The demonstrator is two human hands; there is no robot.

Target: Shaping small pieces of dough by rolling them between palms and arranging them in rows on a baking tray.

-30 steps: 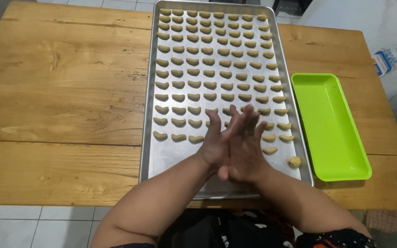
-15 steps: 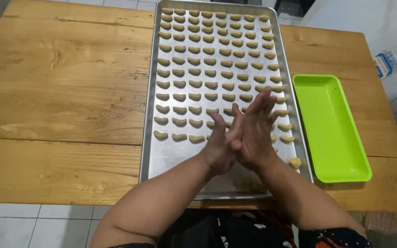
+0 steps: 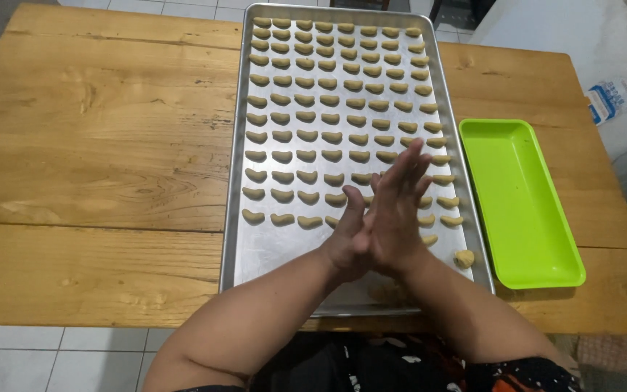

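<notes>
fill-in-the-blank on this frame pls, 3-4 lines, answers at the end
1. The left hand and right hand are pressed palm to palm above the metal ____.
2. The crescent-shaped dough pieces lie in neat ____ on the baking tray.
3. The empty rectangular tray to the right of the baking tray is ____ in colour.
4. A single lump of dough sits near the baking tray's front-____ corner.

Missing words: baking tray; rows; green; right

wooden table [image 3: 96,145], empty green plastic tray [image 3: 524,203] at right, white tiled floor [image 3: 74,359]
</notes>
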